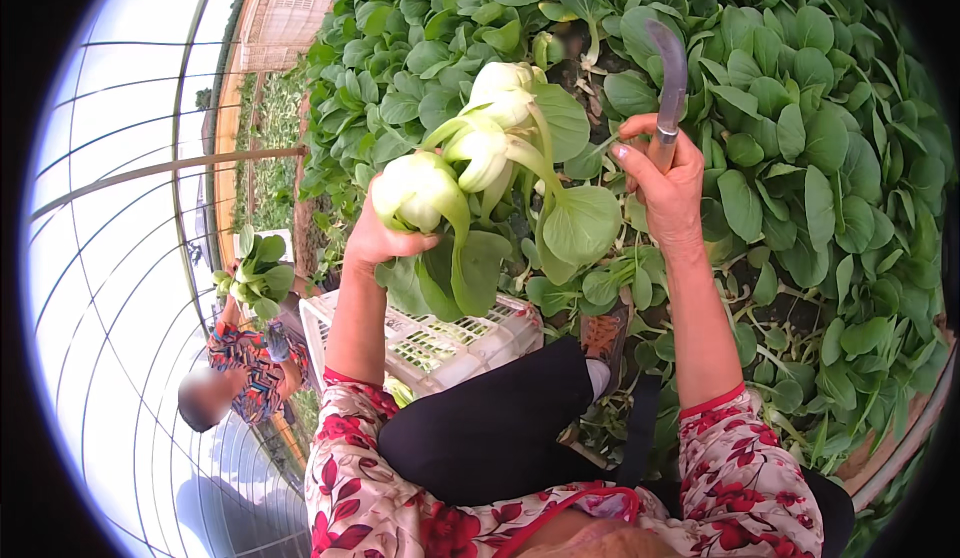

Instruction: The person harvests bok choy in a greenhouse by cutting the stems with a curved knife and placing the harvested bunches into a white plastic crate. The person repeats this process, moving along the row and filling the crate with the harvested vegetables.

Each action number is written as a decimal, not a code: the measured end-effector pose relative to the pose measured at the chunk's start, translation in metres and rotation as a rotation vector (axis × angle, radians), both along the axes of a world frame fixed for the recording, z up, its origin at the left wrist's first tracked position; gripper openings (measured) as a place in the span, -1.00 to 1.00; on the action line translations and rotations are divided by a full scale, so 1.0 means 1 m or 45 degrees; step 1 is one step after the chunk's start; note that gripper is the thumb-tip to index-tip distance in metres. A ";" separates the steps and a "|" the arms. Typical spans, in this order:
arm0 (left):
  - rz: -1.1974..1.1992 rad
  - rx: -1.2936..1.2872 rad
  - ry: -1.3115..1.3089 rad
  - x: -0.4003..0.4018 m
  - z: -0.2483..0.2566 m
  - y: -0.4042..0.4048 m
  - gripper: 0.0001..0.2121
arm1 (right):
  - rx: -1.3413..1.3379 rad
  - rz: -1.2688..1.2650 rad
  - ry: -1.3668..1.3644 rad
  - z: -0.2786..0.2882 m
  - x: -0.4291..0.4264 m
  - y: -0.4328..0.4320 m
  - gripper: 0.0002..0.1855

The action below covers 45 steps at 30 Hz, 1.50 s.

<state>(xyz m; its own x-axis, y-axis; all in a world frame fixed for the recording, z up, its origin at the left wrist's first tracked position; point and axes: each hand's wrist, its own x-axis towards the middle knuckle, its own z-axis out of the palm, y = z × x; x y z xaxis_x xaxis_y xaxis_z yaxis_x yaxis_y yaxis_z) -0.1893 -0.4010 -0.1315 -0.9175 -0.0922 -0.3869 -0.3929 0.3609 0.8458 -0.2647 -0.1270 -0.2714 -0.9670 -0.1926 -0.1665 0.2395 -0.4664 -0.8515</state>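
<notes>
My left hand point(369, 234) grips several heads of bok choy point(417, 192) in a bunch, their pale bases turned up and the green leaves hanging down. The bunch is raised over the growing bed, close to the crate. In my right hand point(669, 192) is a small sickle-shaped knife point(672, 82) with a wooden handle. Its curved blade points away from me. The thumb and a finger of that hand also pinch a thin leaf stalk point(602, 147). The knife is apart from the bunch.
A white plastic crate point(450, 348) with greens inside stands by my left knee. Dense bok choy plants point(810, 123) fill the bed ahead and right. My shoe point(604, 337) rests among them. At left, another person point(259, 363) holds bok choy beneath the greenhouse's curved frame point(180, 160).
</notes>
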 end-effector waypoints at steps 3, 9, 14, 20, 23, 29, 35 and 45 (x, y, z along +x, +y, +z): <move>-0.087 0.107 -0.225 0.030 -0.018 -0.034 -0.23 | -0.205 0.206 0.055 0.031 0.001 0.011 -0.61; -0.148 0.196 -0.135 0.021 -0.029 0.007 -0.26 | 0.314 0.274 0.560 0.058 0.030 0.017 -0.35; -0.244 0.103 -0.139 0.018 -0.021 0.028 -0.43 | 0.695 0.176 0.424 0.065 0.052 0.020 -0.31; -0.613 -0.200 -0.053 0.013 -0.019 0.043 -0.68 | 0.930 0.275 0.240 0.054 0.060 0.027 -0.64; -0.750 -0.312 -0.152 0.013 -0.023 0.037 -0.61 | 1.169 0.449 0.186 0.043 0.056 0.037 -0.88; -0.398 -0.012 -0.588 0.024 -0.034 0.016 -0.52 | 1.224 0.652 0.059 0.020 0.042 0.065 -0.92; 0.038 0.592 -0.551 0.035 -0.045 0.007 -0.25 | 0.367 0.457 0.129 0.000 0.060 0.040 -0.60; -0.061 0.523 -0.627 0.037 -0.047 0.017 -0.18 | 0.696 0.286 0.176 0.033 0.053 0.015 -0.82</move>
